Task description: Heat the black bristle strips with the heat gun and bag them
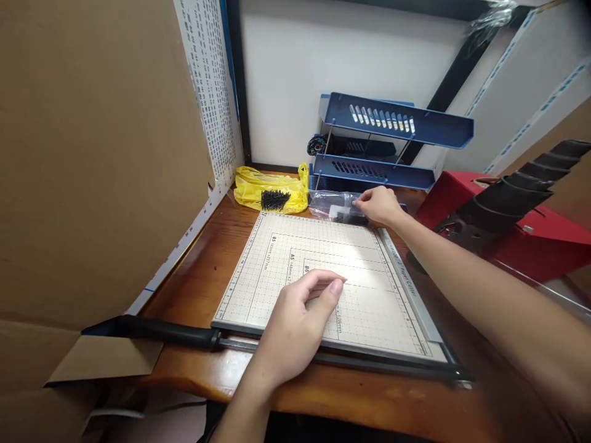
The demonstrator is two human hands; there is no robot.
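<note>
Over the middle of a cream gridded paper cutter [272, 277], my left hand [295, 326] is held with thumb and index finger pressed together. A tiny dark tip shows at the fingertips, too small to name. My right hand [379, 204] reaches past the cutter's far edge. Its thumb and fingers pinch the right side of a clear plastic bag [323, 200]. Just below those fingers lies a small white-and-black packet [341, 215]. The cutter's black handle [170, 332] points left along the near side, its blade arm lowered.
A yellow plastic bag [249, 187] with a bunch of black bristly pieces [275, 199] lies at the back left. Behind stands a blue tiered rack [369, 166]. At right are a red box [466, 184] and a black spiral-wrapped object [508, 194]. Cardboard [92, 154] walls the left.
</note>
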